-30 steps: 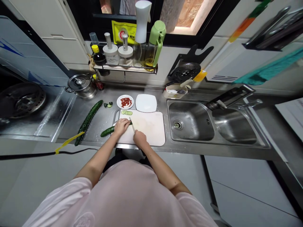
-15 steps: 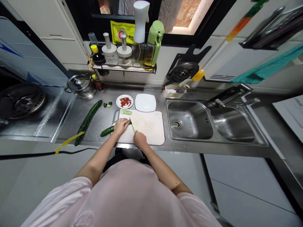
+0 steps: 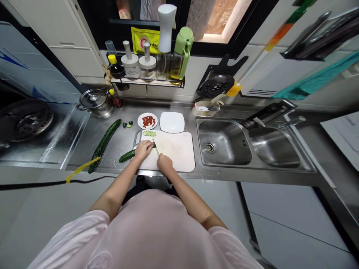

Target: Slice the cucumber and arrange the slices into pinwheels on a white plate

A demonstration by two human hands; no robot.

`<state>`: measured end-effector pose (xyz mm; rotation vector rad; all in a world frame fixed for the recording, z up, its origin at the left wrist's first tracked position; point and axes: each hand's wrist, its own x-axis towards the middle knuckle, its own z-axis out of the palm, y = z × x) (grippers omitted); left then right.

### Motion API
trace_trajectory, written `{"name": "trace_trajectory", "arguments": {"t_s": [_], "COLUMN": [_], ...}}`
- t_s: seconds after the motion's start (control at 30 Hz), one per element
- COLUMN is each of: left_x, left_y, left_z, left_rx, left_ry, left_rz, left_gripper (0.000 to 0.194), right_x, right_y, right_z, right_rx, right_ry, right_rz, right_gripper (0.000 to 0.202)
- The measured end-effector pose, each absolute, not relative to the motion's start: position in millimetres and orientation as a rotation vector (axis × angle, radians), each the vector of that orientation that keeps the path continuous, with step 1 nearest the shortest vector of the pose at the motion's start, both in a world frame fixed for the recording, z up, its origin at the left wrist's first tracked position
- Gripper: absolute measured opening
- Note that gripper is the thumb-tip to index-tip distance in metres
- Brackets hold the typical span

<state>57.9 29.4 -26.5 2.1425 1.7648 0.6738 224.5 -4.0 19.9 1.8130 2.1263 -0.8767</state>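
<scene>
Green cucumber (image 3: 128,155) lies partly on the white cutting board (image 3: 179,153), its middle hidden under the left hand (image 3: 144,150), whose fingers bend over it, pressing it down. Wrapped around the knife (image 3: 156,148), the right hand (image 3: 165,163) covers its handle; where the blade meets the cucumber is hard to make out. Cucumber slices (image 3: 149,133) sit near the board's far edge, just short of the plate of red pieces (image 3: 147,121). Bare board extends right, toward the sink (image 3: 224,144); the near edge almost reaches the surface's (image 3: 207,172) rim.

Slices (image 3: 149,133) on cutting board (image 3: 181,153); plates (image 3: 172,122) behind; sink (image 3: 228,144) right; long cucumber (image 3: 105,145) left.
</scene>
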Motion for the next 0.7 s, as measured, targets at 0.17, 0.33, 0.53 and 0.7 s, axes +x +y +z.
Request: {"name": "trace_trajectory", "arguments": {"t_s": [0.17, 0.33, 0.53, 0.7], "left_x": [58, 58, 58, 59], "left_y": [29, 29, 29, 28], "left_z": [-27, -25, -25, -26], "left_rx": [2.157, 2.151, 2.166, 2.152], "left_ry": [1.757, 1.761, 1.75, 1.756], "left_rz": [0.679, 0.671, 0.684, 0.69], "left_gripper": [0.026, 0.026, 0.026, 0.026], "right_x": [226, 221, 227, 235], "right_y": [-8, 1, -9, -24], "right_z": [18, 19, 18, 14], "right_rx": [1.815, 1.82, 1.825, 1.824], "right_ry": [2.14, 2.14, 2.13, 2.156], "right_rz": [-0.862, -0.876, -0.865, -0.815], "right_gripper": [0.024, 0.025, 0.025, 0.023]}}
